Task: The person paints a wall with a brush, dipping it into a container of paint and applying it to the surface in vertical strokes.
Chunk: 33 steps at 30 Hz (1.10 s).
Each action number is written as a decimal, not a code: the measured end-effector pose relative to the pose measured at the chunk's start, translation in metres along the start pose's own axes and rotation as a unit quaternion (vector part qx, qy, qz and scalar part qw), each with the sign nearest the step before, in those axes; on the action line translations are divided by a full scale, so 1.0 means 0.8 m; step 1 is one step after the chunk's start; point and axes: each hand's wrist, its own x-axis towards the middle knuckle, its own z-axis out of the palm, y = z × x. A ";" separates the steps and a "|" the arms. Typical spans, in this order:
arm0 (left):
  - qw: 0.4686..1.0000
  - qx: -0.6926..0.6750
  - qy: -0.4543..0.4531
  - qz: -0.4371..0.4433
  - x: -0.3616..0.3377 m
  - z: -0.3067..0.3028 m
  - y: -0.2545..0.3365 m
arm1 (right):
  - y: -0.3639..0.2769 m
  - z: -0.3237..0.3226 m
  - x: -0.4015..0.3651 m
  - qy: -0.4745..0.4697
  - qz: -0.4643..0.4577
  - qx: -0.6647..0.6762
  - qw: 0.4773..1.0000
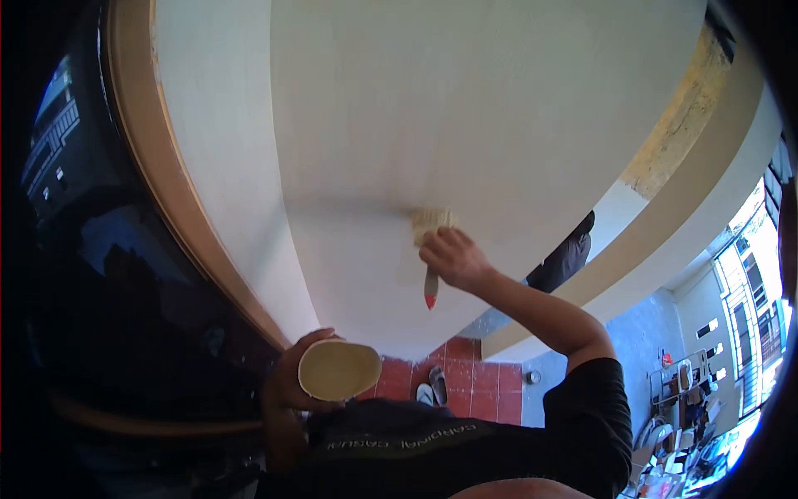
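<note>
My right hand [455, 259] is closed around a wide paintbrush [432, 224], its bristles touching the pale wall [374, 125]. The brush's handle points down and ends in a red tip. In my left hand [289, 378] is a paint container [341, 370], held low in front of my body with its open top facing up. Cream or yellowish paint shows inside it. A grey, shaded band crosses the wall to the left of the bristles.
A brown frame [179, 200] with dark glass curves along the left. Sandals [434, 389] lie on the red tiles [486, 382]. At right stand a wall edge [665, 233] and a cluttered rack [686, 391]. Something dark [569, 254], perhaps clothing, shows past the wall.
</note>
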 end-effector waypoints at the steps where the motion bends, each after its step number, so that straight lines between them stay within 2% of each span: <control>1: 1.000 -0.008 -0.006 0.010 -0.001 0.001 0.003 | -0.017 0.022 -0.020 -0.039 0.008 0.044 0.998; 3: 0.998 -0.055 0.016 -0.014 -0.004 0.008 0.010 | -0.028 0.030 -0.027 -0.078 0.006 0.093 0.993; 5: 0.997 -0.073 -0.007 0.010 -0.003 0.008 0.009 | -0.001 0.004 -0.013 0.041 0.033 0.130 0.990; 7: 0.999 -0.043 -0.008 0.007 0.001 0.007 0.013 | 0.039 -0.062 0.028 0.099 0.045 0.092 0.990; 11: 0.999 0.033 -0.036 -0.002 0.013 0.004 0.015 | 0.097 -0.161 0.111 0.246 0.032 -0.075 0.966; 13: 0.999 0.032 -0.039 0.002 0.019 0.011 0.014 | 0.130 -0.180 0.146 0.317 0.015 -0.201 0.927; 15: 0.998 0.037 -0.045 -0.016 0.028 0.018 0.023 | 0.132 -0.197 0.172 0.295 0.050 -0.192 0.934; 17: 0.998 0.019 -0.043 -0.030 0.030 0.022 0.019 | 0.148 -0.167 0.166 0.218 0.027 -0.193 0.956; 19: 0.998 -0.001 -0.042 -0.037 0.032 0.022 0.014 | 0.110 -0.123 0.147 0.177 0.023 -0.162 0.970; 20: 0.999 0.008 -0.044 -0.027 0.024 0.012 0.010 | 0.077 -0.101 0.139 0.132 0.018 -0.126 0.983; 21: 0.999 0.015 -0.045 -0.017 0.019 0.009 0.007 | 0.056 -0.076 0.126 0.141 -0.025 -0.083 0.986; 22: 0.999 0.012 -0.047 -0.010 0.012 0.004 0.002 | 0.033 -0.055 0.108 0.080 -0.026 -0.065 0.994; 25: 0.998 0.063 -0.017 0.004 0.007 0.004 0.010 | 0.010 -0.036 0.076 -0.021 0.020 0.084 0.996; 27: 1.000 0.008 0.006 -0.022 0.006 0.010 0.010 | 0.038 -0.059 0.087 -0.021 0.068 0.118 0.990; 29: 0.999 0.050 0.005 -0.009 0.007 0.008 0.010 | 0.101 -0.090 0.121 0.063 0.029 0.065 0.995; 31: 0.998 0.066 -0.012 0.011 0.014 0.007 0.010 | 0.142 -0.158 0.169 0.101 0.102 0.072 0.987; 33: 0.998 0.059 -0.016 0.019 0.018 0.006 0.014 | 0.181 -0.218 0.211 0.178 0.141 0.055 0.972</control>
